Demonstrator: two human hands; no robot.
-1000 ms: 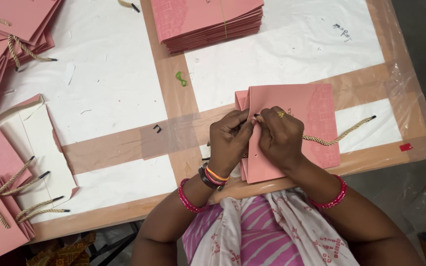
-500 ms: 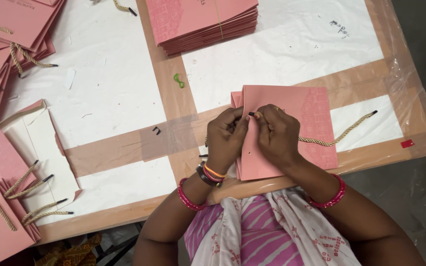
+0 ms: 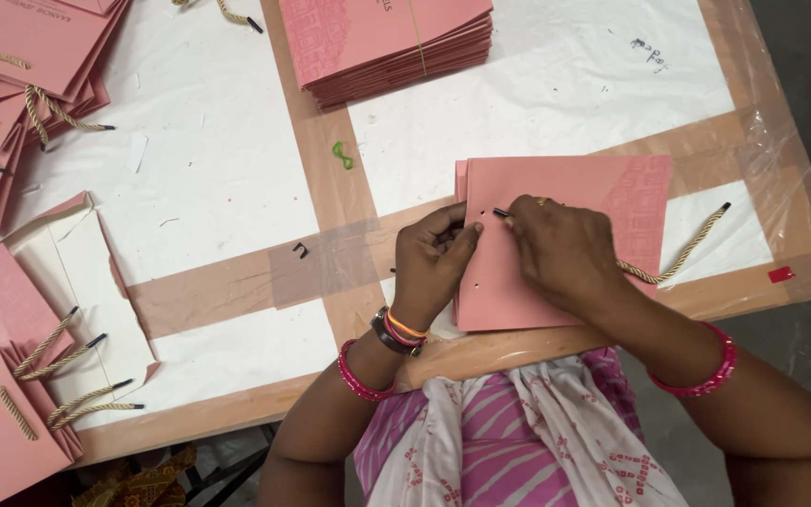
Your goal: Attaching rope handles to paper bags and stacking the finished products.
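One pink paper bag lay flat on the counter before you, one rope handle trailing right; your left hand pinched its edge, your right hand gripped the cord's black tip near two punched holes

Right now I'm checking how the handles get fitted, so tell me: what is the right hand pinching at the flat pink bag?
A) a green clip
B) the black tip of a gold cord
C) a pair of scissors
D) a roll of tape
B: the right hand pinches the cord's black tip at the pink bag, and the gold cord trails out to its right.
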